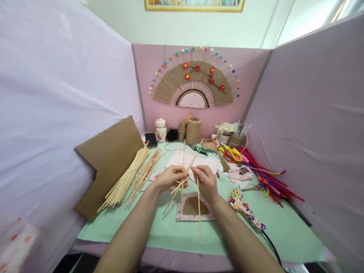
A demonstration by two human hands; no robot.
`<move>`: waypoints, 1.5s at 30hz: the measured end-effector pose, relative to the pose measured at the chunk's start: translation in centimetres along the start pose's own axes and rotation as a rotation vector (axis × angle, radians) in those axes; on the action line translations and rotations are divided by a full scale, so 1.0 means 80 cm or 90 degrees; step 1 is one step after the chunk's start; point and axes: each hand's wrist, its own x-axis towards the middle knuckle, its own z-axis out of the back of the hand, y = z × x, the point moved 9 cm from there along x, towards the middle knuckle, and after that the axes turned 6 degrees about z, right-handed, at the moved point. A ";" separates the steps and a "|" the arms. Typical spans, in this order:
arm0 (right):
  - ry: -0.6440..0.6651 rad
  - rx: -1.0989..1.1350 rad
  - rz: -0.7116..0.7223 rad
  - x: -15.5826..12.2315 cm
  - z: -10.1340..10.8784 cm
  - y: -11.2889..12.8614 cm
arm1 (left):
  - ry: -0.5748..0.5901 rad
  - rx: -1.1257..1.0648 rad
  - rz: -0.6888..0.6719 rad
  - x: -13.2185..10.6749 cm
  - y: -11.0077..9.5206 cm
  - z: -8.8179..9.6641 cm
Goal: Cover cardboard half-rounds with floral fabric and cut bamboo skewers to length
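Several thin bamboo sticks (176, 189) cross one another in my left hand (173, 177), whose fingers are closed round them. My right hand (207, 182) is pinched close beside it, with one bamboo stick (199, 220) hanging down from its fingers toward the table's front. Below both hands lies a cardboard piece (195, 206) edged with pink-dotted white fabric (182, 218). A bundle of bamboo sticks (125, 182) rests to the left, and a looser pile of sticks (146, 172) lies alongside it.
A patterned glue gun (247, 212) with a black cord lies right of my hands. Scissors (231, 153) and coloured pipe cleaners (267, 174) are farther back. Twine spools (193, 131) and a white bottle (161, 131) stand behind. Bent cardboard (110, 155) leans left; a decorated fan (196, 81) hangs ahead.
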 end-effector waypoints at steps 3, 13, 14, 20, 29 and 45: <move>0.040 -0.024 0.037 -0.001 -0.009 0.005 | 0.008 0.017 0.027 -0.001 0.004 -0.005; 0.093 -0.095 0.032 -0.003 -0.020 0.003 | 0.086 -0.002 0.060 0.007 0.023 -0.015; 0.087 -0.095 0.031 -0.003 -0.018 0.003 | 0.097 -0.024 0.059 0.007 0.023 -0.017; 0.058 -0.078 0.012 -0.001 -0.011 -0.005 | 0.113 -0.139 0.070 0.010 0.025 -0.026; 0.008 -0.035 -0.098 0.009 0.006 -0.024 | 0.006 -0.136 0.002 0.018 0.012 -0.004; 0.332 0.120 -0.282 0.031 -0.076 -0.055 | -0.135 0.042 -0.153 0.031 -0.027 0.012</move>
